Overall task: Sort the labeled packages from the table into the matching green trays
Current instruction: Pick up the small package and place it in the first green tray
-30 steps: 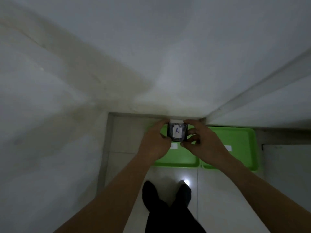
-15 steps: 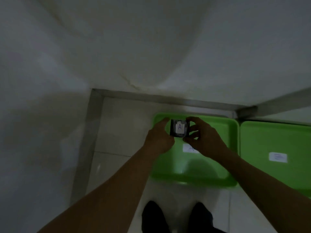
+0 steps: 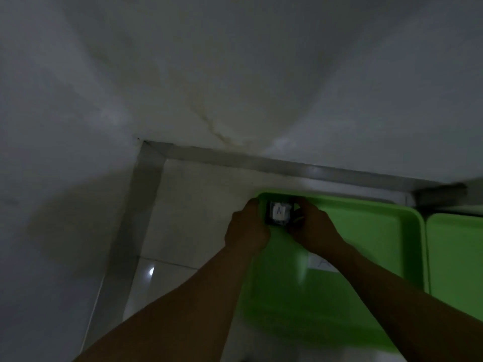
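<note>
**Package "A" held over far-left corner of green tray**

Lighting dim; detail limited throughout.

Left hand (image 3: pixel 247 231): fingers curled closed around the left edge of a small dark package (image 3: pixel 279 213). Thumb and fingertips wrap the package's side; the back of the hand faces the camera. Forearm enters from the lower left.

Package: sits directly between the fingertips of both hands, pinched from either side. Dark wrapper, roughly square face toward the camera. A white label (image 3: pixel 280 211) on that face carries one handwritten letter, "A", in dark ink. No brand print can be read.

Right hand (image 3: pixel 313 228): fingers closed on the right edge of the same package, thumb toward the near side. Forearm enters from the lower right and crosses over the tray floor.

Left green tray (image 3: pixel 366 231): lies under and to the right of the fingers. The package is at the tray's far-left corner, just inside the rim; whether it touches the tray floor cannot be told. Below the right wrist, a white tag (image 3: pixel 317 262) lies on the tray floor; its handwritten mark looks like "A", partly covered by the forearm.

Right green tray (image 3: pixel 457 257): just beside the first tray, well to the right of the fingers, cut by the frame edge.
</note>
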